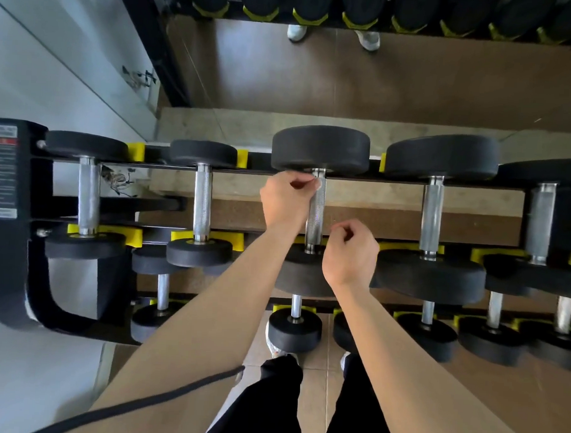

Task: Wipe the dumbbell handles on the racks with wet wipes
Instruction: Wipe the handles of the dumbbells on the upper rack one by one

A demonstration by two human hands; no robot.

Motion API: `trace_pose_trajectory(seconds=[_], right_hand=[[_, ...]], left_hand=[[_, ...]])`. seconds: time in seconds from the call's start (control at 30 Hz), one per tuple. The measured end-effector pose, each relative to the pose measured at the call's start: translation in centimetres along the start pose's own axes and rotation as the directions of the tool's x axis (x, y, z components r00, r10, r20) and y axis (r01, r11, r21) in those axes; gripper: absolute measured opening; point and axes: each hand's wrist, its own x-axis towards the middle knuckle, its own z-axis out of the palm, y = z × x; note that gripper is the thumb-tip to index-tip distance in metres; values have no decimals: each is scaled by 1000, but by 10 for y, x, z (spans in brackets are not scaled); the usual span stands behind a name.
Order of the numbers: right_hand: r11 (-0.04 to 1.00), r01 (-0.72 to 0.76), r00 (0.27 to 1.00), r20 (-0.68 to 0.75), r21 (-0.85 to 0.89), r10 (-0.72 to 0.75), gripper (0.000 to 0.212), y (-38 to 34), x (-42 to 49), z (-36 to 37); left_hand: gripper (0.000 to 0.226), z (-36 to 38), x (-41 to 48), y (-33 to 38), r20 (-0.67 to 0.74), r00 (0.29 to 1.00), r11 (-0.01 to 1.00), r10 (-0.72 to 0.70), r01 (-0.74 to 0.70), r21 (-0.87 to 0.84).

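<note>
A black rack holds dumbbells with knurled steel handles on its top tier. My left hand pinches a small white wet wipe against the far end of the third dumbbell's handle, just below its far black head. My right hand hovers loosely curled just to the right of that handle's near end, with nothing visible in it. The wipe is mostly hidden by my fingers.
Neighbouring handles sit left and right on yellow cradles. A lower tier carries smaller dumbbells. A mirror behind the rack reflects dumbbells and shoes. A black cable crosses my left forearm. My legs and shoes stand below.
</note>
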Motion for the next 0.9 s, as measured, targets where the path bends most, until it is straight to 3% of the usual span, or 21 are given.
trace_pose_trajectory(seconds=[0.13,0.23,0.33,0.47,0.7,0.9], right_hand=[[1000,14,1000,7,11,-14,21,-1,-1,0],[998,36,996,74,54,-40,20,2,0,-8],[994,106,985,132,13,-107,23,13,3,-12],[999,24,996,86,25,-26,26,20,4,-6],[997,60,994,92,44,-64,29,21,3,-7],[996,78,992,102,36,-81,29,22,5,-7]], left_hand=[[6,-15,-17,-16,142,989,992,26,-44,119],[15,-22,-34,-27,247,968,969,44,-101,223],[11,-18,-34,-26,166,984,982,59,-88,168],[10,-11,-21,-16,68,997,997,-31,26,75],[8,-28,-36,-44,328,942,978,-76,6,211],[5,-17,-19,-23,132,989,997,-61,55,50]])
